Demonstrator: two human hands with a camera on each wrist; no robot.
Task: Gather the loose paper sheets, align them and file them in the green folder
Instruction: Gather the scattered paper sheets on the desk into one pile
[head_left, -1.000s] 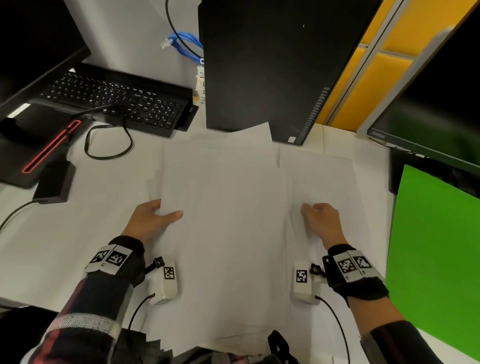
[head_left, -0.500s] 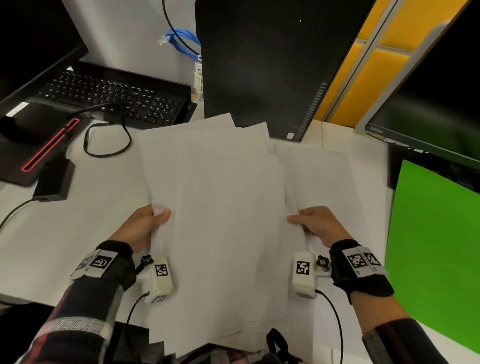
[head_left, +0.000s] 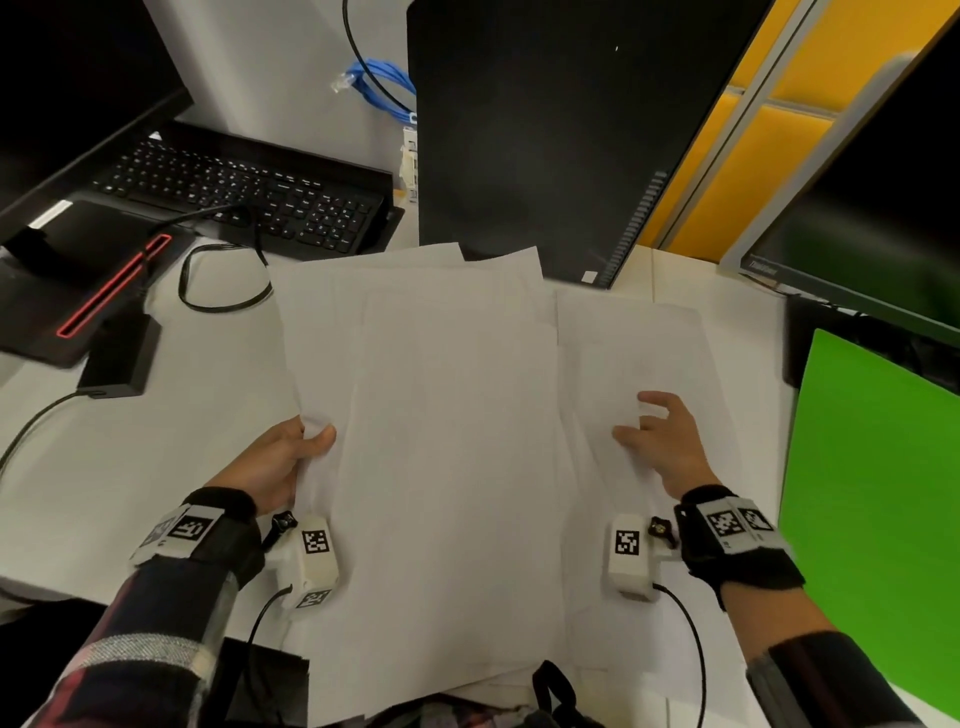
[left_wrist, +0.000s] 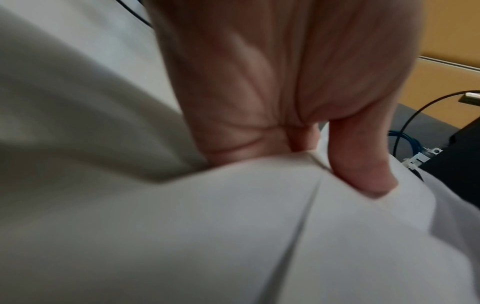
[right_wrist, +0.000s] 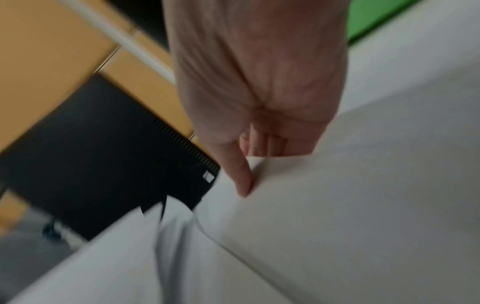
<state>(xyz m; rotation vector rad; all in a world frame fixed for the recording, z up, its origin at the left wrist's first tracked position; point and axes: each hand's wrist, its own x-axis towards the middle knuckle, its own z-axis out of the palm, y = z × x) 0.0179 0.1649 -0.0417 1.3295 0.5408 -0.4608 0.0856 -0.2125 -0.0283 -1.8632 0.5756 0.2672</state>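
Note:
A fanned stack of white paper sheets (head_left: 447, 441) lies in front of me on the white desk (head_left: 130, 467). My left hand (head_left: 311, 434) grips the stack's left edge, thumb on top; the left wrist view shows the thumb (left_wrist: 363, 174) pressing into the paper (left_wrist: 233, 226). One more sheet (head_left: 639, 343) lies just right of the stack. My right hand (head_left: 641, 421) rests on that sheet with loosely bent fingers, and its thumb (right_wrist: 244, 185) touches the paper. The green folder (head_left: 872, 493) lies shut at the right, a hand's width from my right hand.
A black computer tower (head_left: 545, 135) stands right behind the sheets. A black keyboard (head_left: 249, 192), a looped black cable (head_left: 223, 301) and a small black box (head_left: 119, 358) are at the back left. A monitor (head_left: 857, 218) stands behind the folder.
My right hand has let go of the stack's right edge and moved right onto the separate sheet. The left hand keeps its grip on the stack's left edge.

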